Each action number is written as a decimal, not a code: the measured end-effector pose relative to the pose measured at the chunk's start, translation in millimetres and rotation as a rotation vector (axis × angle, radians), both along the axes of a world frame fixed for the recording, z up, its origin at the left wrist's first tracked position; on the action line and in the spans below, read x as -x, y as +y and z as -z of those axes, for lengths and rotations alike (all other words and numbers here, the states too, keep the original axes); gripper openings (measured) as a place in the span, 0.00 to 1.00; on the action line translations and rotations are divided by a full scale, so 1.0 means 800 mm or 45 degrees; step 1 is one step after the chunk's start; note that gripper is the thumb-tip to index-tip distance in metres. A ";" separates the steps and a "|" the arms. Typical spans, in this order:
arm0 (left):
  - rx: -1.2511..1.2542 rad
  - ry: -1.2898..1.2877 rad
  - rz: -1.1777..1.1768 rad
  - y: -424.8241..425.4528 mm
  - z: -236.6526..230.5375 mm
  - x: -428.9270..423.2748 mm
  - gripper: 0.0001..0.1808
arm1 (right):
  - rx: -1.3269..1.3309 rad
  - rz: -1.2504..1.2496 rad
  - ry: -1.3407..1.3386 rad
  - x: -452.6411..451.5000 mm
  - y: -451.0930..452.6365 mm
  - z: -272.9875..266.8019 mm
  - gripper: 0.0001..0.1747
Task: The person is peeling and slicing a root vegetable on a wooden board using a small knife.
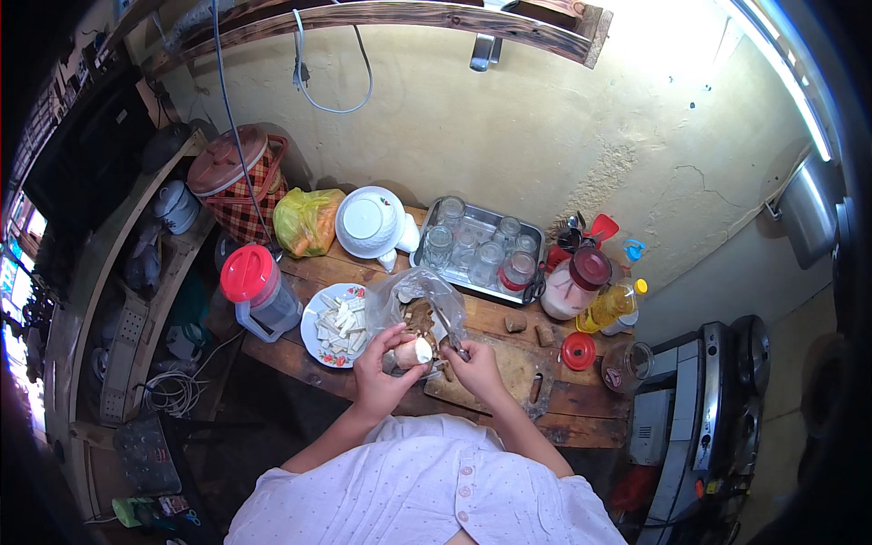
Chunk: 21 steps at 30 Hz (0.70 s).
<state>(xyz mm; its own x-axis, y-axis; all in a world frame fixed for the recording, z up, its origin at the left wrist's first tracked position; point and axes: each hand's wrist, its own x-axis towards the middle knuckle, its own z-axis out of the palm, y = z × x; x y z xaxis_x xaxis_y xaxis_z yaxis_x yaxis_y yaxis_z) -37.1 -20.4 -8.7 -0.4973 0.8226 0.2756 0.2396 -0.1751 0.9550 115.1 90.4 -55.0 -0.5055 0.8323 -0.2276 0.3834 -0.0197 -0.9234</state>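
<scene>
My left hand (383,373) grips a short piece of pale root vegetable (413,353), its white cut end facing right. In my right hand (475,368) is a knife (448,330), its blade pointing up and away from me. Just beyond both hands sits a clear plastic bag (388,294) with brown peelings (419,315) inside. White cut pieces (343,323) lie heaped on a flowered plate (310,338) left of my left hand. A worn wooden cutting board (501,378) lies under and to the right of my right hand.
Two brown unpeeled chunks (516,323) rest behind the board. A metal tray (470,283) holds several glass jars. A red-lidded pitcher (255,293) stands left; an oil bottle (611,306), a red lid (578,351) and an open jar (627,366) stand right. Beyond the table's right end is a stove (705,402).
</scene>
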 end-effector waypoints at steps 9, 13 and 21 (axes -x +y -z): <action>0.040 0.415 -0.059 -0.001 0.005 0.007 0.30 | -0.384 -0.080 -0.320 0.005 0.003 0.022 0.17; 0.091 0.128 0.191 0.005 0.023 -0.002 0.19 | -0.141 0.117 -0.041 -0.036 0.000 0.086 0.18; 0.129 0.079 0.577 0.067 0.125 -0.057 0.17 | 0.390 0.521 -0.002 -0.140 -0.025 0.090 0.17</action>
<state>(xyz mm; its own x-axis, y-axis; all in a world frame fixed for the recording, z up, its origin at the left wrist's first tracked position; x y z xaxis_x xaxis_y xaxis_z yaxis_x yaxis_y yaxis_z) 8.1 33.6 -108.5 -0.0667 0.9775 0.2001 0.2176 -0.1815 0.9590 227.2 70.6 -126.6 -0.1517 0.8571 -0.4923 0.2889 -0.4379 -0.8513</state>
